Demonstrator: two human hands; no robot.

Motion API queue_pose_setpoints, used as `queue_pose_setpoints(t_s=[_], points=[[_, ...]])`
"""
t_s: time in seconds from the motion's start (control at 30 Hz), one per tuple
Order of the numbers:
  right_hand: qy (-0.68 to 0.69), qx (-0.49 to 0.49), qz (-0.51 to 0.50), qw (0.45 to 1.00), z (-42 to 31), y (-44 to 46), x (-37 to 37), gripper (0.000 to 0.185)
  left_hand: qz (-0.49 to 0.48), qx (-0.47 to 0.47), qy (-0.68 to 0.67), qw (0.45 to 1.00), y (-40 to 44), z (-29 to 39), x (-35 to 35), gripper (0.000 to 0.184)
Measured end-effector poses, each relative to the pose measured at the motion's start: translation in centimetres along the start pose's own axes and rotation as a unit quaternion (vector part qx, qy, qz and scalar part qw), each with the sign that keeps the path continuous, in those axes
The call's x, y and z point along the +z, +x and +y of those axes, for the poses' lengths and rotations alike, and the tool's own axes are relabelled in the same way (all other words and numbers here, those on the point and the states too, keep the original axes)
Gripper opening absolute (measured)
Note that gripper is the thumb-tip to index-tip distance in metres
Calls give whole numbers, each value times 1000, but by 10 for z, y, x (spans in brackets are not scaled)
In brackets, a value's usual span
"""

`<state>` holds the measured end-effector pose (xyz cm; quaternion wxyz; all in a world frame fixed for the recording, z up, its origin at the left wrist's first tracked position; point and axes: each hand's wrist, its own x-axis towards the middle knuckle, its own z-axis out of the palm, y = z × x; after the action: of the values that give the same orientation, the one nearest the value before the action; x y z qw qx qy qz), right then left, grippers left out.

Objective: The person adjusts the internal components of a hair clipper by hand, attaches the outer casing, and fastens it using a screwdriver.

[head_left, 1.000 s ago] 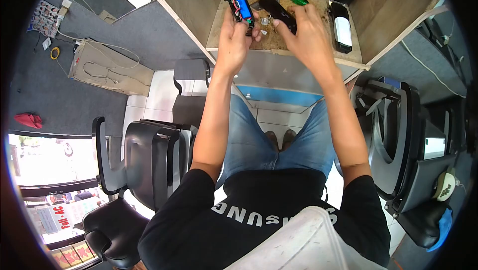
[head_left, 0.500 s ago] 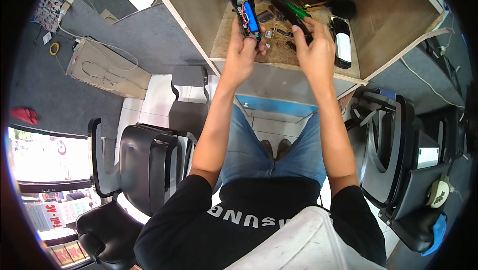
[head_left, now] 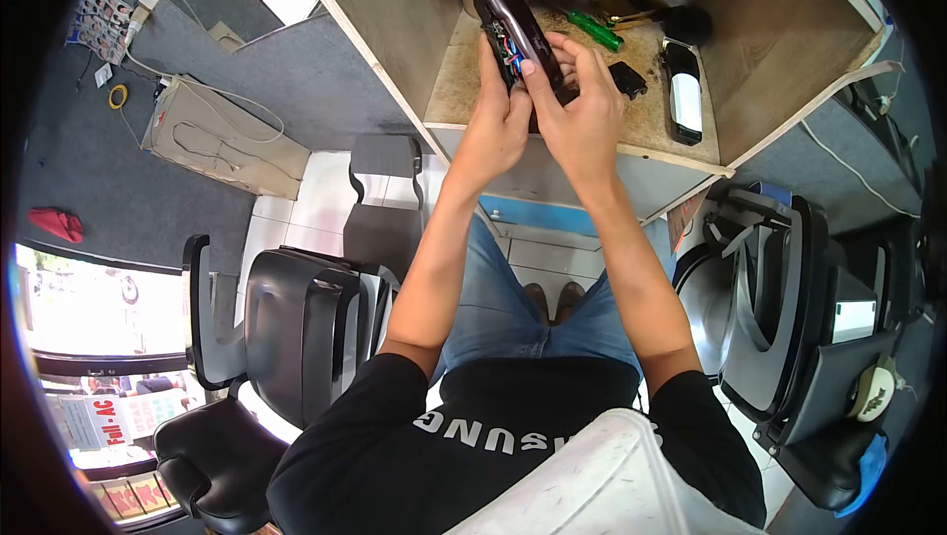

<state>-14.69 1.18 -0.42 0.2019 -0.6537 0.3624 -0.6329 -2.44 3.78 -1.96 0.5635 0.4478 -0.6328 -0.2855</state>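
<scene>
My left hand [head_left: 496, 124] is wrapped round the lower end of an opened hair clipper [head_left: 505, 54], whose wires and a bit of blue battery show at its left side. In my right hand [head_left: 584, 113] is the clipper's dark glossy housing cover [head_left: 520, 20], lying over the open body at a slight slant. A gap remains along the left edge between cover and body. Both hands are closed over the lower part, so their fingertips are partly hidden.
On the wooden shelf [head_left: 452, 91] lie a green-handled tool [head_left: 595, 32], a small black part [head_left: 627, 79], a black-and-white clipper [head_left: 683, 91] and a dark round brush [head_left: 687, 26]. Wooden side walls enclose the shelf. Black chairs [head_left: 296, 313] stand at both sides.
My right hand has lifted the dark cover off the shelf and moved left, laying it over the opened clipper. The motor and most of the battery are now covered.
</scene>
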Motion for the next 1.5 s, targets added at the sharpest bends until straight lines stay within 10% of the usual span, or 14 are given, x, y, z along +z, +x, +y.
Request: queue_pose_setpoints(t_s=[0.37,1.5], points=[[67,-38,106,991,3,7,3,32,-2,-3,-40,999,-1,5,1,74],[-17,66,-71,995,-11,14,-8,35,-60,51,9,997,3,-11,-3,89]])
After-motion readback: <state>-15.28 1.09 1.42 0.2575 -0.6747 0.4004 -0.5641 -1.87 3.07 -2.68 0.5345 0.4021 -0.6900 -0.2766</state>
